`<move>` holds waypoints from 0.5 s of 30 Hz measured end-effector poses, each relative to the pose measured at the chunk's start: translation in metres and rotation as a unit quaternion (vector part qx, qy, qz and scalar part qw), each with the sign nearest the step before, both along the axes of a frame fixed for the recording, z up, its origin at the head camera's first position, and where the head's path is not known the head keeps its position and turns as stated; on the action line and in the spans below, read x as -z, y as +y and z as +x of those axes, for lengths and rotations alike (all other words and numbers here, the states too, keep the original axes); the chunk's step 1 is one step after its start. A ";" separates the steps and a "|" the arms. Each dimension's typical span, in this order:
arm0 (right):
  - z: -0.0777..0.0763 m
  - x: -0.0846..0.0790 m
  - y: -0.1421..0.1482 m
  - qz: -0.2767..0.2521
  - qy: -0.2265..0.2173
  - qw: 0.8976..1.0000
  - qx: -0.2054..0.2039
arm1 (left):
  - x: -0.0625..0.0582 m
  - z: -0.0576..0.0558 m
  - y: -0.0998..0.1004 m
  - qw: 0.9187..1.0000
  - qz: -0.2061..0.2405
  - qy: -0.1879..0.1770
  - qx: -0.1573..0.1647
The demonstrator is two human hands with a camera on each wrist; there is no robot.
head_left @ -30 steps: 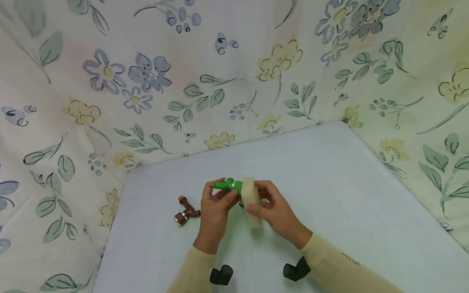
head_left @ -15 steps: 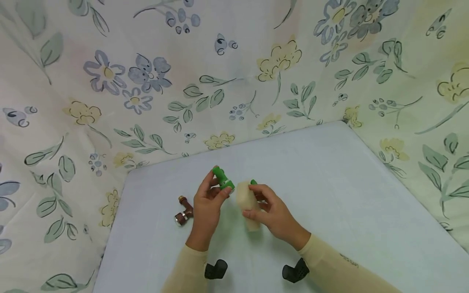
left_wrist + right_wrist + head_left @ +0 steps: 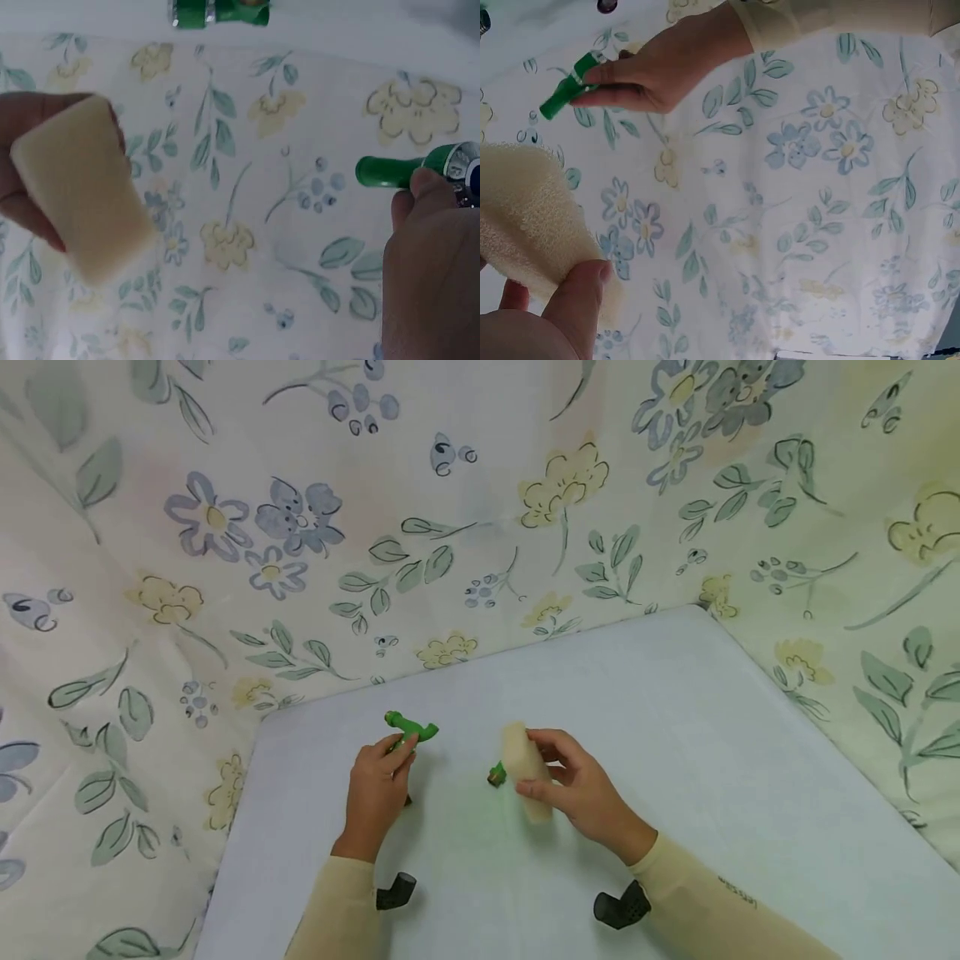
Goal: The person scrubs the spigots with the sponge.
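Observation:
My left hand pinches a green faucet tap above the left part of the table. In the left wrist view the thumb lies against this green faucet tap, near its silver-ringed knob. My right hand grips a cream-coloured sponge between thumb and fingers; its porous surface shows in the right wrist view, where the sponge fills the left side. Just left of it a second green tap lies on the table, partly hidden by the sponge. Under my left hand only a sliver of a brown tap shows.
The white table runs back to a floral cloth that hangs behind and at both sides. Black wrist mounts stick out from both sleeves near the table's front.
My left hand has moved left with its green tap, away from the sponge, and now covers most of the brown tap. The right hand still holds the sponge and has shifted slightly right.

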State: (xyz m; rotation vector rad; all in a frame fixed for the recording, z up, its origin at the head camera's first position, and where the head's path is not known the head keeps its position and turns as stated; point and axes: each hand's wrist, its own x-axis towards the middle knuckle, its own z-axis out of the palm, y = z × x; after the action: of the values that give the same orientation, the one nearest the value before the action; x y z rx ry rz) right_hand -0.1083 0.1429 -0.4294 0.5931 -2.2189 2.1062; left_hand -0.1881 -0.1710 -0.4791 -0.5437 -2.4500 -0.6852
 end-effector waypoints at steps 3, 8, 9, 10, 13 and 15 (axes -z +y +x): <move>0.000 0.000 0.001 0.005 0.000 1.000 -0.001 | 0.014 -0.001 -0.007 0.998 -0.055 -0.011 0.004; 0.001 -0.001 0.003 0.008 0.003 1.000 0.003 | 0.027 -0.002 -0.016 0.995 -0.097 -0.019 0.019; 0.001 -0.001 0.003 0.010 0.003 1.000 0.004 | 0.029 -0.002 -0.017 0.994 -0.103 -0.020 0.019; 0.001 -0.001 0.003 0.011 0.003 1.000 0.005 | 0.031 -0.002 -0.018 0.994 -0.107 -0.024 0.018; 0.000 0.000 0.004 0.015 0.002 1.000 0.006 | 0.037 -0.002 -0.020 0.992 -0.119 -0.034 0.010; 0.000 0.000 0.005 0.015 0.002 1.000 0.007 | 0.040 -0.002 -0.021 0.992 -0.123 -0.038 0.004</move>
State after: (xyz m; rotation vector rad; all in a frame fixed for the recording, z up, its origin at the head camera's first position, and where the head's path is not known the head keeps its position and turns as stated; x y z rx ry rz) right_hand -0.1086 0.1477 -0.4298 0.5827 -2.2489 2.0667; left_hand -0.1901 -0.1916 -0.5191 -0.6316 -2.6224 -0.4156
